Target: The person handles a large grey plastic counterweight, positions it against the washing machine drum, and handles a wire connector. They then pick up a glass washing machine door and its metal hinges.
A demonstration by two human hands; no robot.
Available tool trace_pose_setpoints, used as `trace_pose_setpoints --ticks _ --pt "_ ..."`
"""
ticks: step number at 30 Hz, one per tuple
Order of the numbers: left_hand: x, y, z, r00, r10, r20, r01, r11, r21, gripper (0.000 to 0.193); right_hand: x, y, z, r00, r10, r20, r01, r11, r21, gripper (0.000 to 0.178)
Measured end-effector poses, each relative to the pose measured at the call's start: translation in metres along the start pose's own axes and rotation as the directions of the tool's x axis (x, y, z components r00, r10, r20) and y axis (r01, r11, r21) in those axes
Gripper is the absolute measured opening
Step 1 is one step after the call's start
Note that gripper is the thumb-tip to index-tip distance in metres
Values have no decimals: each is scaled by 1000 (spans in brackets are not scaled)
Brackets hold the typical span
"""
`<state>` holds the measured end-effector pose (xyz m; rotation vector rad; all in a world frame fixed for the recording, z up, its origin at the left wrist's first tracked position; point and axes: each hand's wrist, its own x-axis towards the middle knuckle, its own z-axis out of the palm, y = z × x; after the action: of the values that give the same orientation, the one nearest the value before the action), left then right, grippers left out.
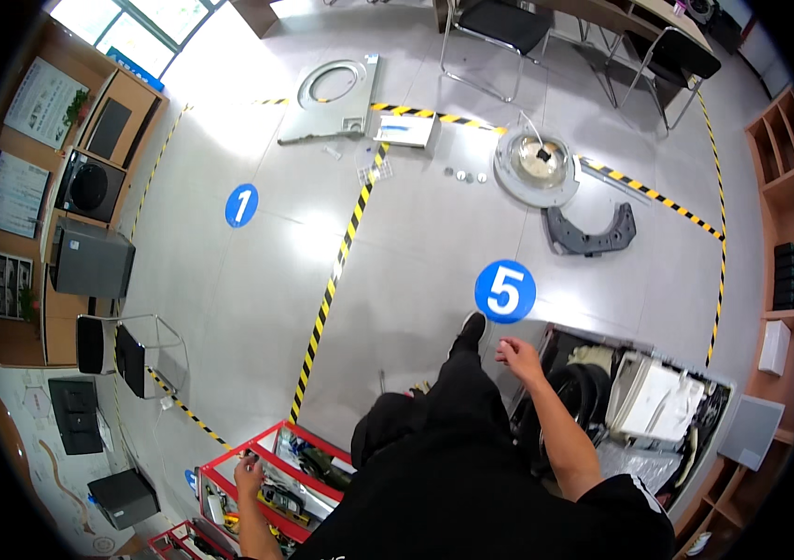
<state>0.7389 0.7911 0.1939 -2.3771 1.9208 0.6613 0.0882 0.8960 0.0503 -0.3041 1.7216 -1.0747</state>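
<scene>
My left hand (248, 476) is at the rim of a red-framed tool cart (278, 459). Its fingers are curled, with a small dark thing at their tips too small to name. Hand tools and pliers lie in the cart's compartments. My right hand (520, 358) hangs in the air left of an opened washing machine (658, 401). Its fingers are bent in and closed; whatever they may hold is hidden. Inside the machine's casing show a black round part, a white plastic housing (666, 403) and clear plastic film.
On the floor ahead lie a grey front panel with a round opening (298, 114), a white tray (404, 131), a round drum cover (529, 182) and a dark curved counterweight (593, 231). Black chairs (500, 26) stand at the back. Wooden shelving (793, 187) lines the right.
</scene>
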Motion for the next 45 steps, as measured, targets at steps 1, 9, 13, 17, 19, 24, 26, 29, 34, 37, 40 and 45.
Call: trace_pose_setpoints --ticks 1,9,13,17,19,24,26,29,34,37,40,45 --pt "35 34 5 986 -57 157 69 995 -72 29 10 -11 -17 1000 8 -24 -7 999 53 31" --pt "192 262 28 905 105 412 -71 993 -96 33 38 -2 -105 915 253 -315 -157 941 298 31" --pt "270 370 62 835 155 527 -144 988 -64 33 26 32 -114 791 500 -354 -356 845 399 27" --pt "351 455 95 720 197 665 -241 970 -28 31 13 43 -88 631 653 -419 -452 748 486 24" --pt "381 499 112 667 164 726 -262 965 24 29 4 38 -56 554 722 -414 -439 676 592 24" --pt "470 638 153 476 274 836 -553 832 42 24 19 -16 23 529 781 -332 -361 561 745 28" --pt "494 696 165 383 354 853 -666 746 -11 24 23 -24 53 512 780 -360 -245 534 810 30" --pt "493 802 185 179 413 893 -827 555 -91 30 34 -25 94 494 794 -353 -118 464 878 32" --pt "424 928 235 -130 444 886 -978 90 -188 35 51 -24 127 456 826 -330 -38 389 920 26" --pt "350 961 276 -129 285 950 -986 66 -154 41 60 -19 131 444 826 -346 70 353 933 28" --pt "307 968 355 -295 235 926 -951 -170 -260 41 57 -14 129 463 828 -316 104 303 947 35" --pt "211 962 473 -381 100 919 -904 -248 -348 50 46 -11 138 337 928 -161 225 87 971 39"
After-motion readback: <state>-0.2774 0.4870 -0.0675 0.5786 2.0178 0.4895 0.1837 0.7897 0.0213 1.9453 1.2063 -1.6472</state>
